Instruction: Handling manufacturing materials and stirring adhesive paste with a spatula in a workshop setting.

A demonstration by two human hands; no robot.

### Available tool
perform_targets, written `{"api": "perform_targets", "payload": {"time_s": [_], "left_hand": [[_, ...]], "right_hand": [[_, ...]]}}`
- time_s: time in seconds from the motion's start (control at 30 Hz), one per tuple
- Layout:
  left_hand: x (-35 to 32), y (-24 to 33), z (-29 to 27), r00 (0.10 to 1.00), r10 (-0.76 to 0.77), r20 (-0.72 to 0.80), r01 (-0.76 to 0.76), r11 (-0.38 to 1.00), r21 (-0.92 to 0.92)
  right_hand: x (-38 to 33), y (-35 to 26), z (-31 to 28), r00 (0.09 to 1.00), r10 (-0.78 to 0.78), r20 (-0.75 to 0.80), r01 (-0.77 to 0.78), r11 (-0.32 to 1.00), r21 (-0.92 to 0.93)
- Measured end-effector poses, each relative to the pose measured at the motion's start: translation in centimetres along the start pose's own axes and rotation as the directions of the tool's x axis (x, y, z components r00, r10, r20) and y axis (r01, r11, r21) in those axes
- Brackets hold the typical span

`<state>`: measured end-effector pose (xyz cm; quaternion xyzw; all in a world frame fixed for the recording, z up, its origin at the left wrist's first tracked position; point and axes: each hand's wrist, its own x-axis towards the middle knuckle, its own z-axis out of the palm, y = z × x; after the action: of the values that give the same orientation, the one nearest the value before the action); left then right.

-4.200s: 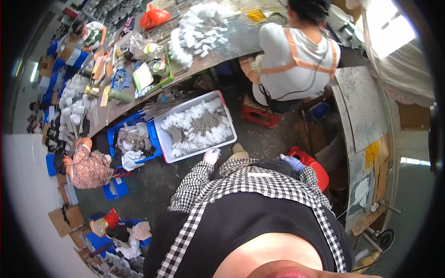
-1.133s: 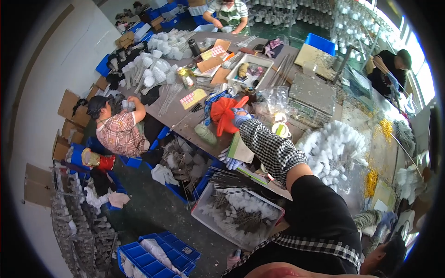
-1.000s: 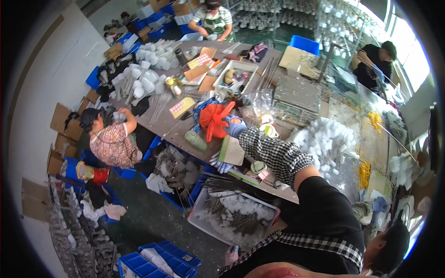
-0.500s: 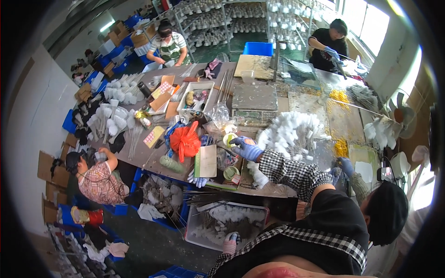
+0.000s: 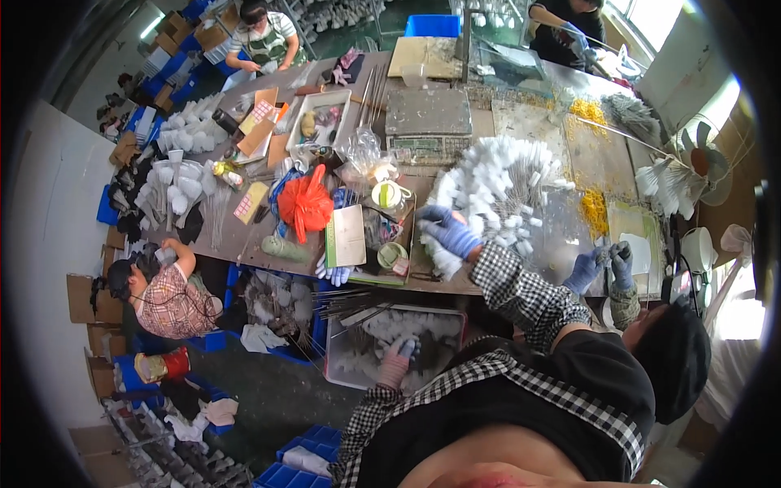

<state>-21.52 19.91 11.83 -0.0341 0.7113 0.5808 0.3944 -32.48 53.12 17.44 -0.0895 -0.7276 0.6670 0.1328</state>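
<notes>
My right hand (image 5: 449,233), in a blue-grey glove with a checkered sleeve, hovers at the front of the table with its fingers stretched out and holds nothing. Just beyond it spreads a pile of white tufted pieces on thin wires (image 5: 496,183). A pale green and white mug (image 5: 388,193) stands to its left, apart from the fingers. Lower down, my left hand (image 5: 397,363), in a pink-striped glove with grey fingertips, reaches into a white bin (image 5: 346,376) of similar white pieces. Its fingers are curled among them; what they hold is hidden.
A co-worker's gloved hands (image 5: 600,264) are close on the right, near yellow strands (image 5: 595,213). A red plastic bag (image 5: 305,203), a cardboard piece (image 5: 348,236) and a white tray (image 5: 346,98) crowd the table's left. Wire ends (image 5: 358,302) jut over the bin.
My right hand has moved right, away from the mug it was beside. My left hand has gone farther into the bin. The co-worker's hands have come together, and the whole view has shifted.
</notes>
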Motion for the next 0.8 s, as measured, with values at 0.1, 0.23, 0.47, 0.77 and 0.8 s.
{"api": "perform_targets", "payload": {"time_s": [0.1, 0.23, 0.47, 0.77, 0.8], "left_hand": [[2.2, 9.4, 2.0, 0.974, 0.199, 0.105, -0.217, 0.954, 0.209], [10.1, 21.5, 5.9, 0.882, 0.406, 0.239, -0.467, 0.819, 0.333], [34.7, 34.4, 9.8, 0.946, 0.322, 0.041, -0.324, 0.922, 0.213], [58.8, 40.1, 5.0, 0.926, 0.243, -0.29, 0.001, 0.765, 0.644], [60.0, 39.6, 4.6, 0.91, 0.195, -0.365, 0.049, 0.826, 0.562]], "right_hand": [[3.6, 1.5, -4.2, 0.992, 0.072, -0.104, -0.061, 0.993, 0.099], [11.9, 4.8, -12.2, 0.946, 0.142, -0.29, -0.059, 0.959, 0.277], [30.0, 13.7, -21.3, 0.714, 0.422, -0.559, -0.488, 0.872, 0.034], [36.8, 24.2, -22.4, 0.634, 0.649, -0.42, -0.713, 0.701, 0.008], [36.8, 24.5, -22.1, 0.557, 0.704, -0.441, -0.742, 0.66, 0.118]]}}
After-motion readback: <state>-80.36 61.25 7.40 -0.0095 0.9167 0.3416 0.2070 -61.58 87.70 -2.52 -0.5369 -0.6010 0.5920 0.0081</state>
